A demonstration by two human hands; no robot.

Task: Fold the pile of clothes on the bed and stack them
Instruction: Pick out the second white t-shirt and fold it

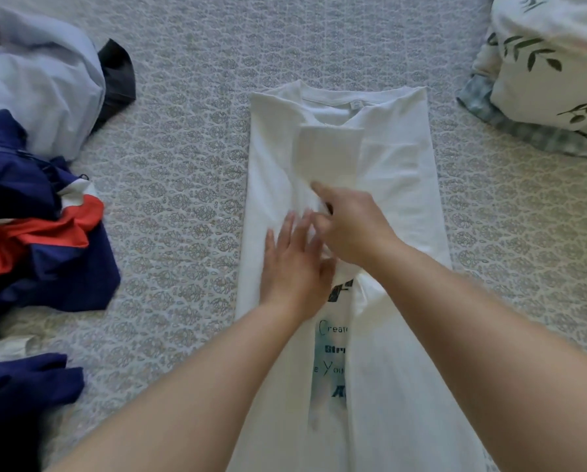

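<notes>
So there's a white t-shirt (397, 185) laid out lengthwise down the middle of the bed (190, 185), collar end at the far side, both long sides already folded in toward the centre so it's a narrow strip. A sleeve is tucked in as a little rectangle just beyond the hands, and a strip of the dark printed lettering shows in the gap between the two folded flaps, on the near side of the hands.

Both hands are on the shirt around its middle. The left hand (294, 264) lies flat, palm down, fingers straight and a bit spread, pressing on the left flap, so that grip is wide and not holding anything. The right hand (351, 226) sits right next to it, touching or nearly touching, with the index finger pointing out along the fabric toward the tucked sleeve. The other fingers look curled under, and there might be a bit of cloth pinched there, but honestly I can't tell from this angle whether that grip is actually holding the shirt or just resting on it.

Well off to the left of the left hand is the unfolded clothes pile (36, 206): something pale blue with a dark piece poking out behind it, then a navy, red and white garment, plus another navy bit nearer the camera. Far off to the right of the right hand, up in the corner, there's a leaf-print pillow (551, 63) sitting on a plaid cloth (523, 131).
</notes>
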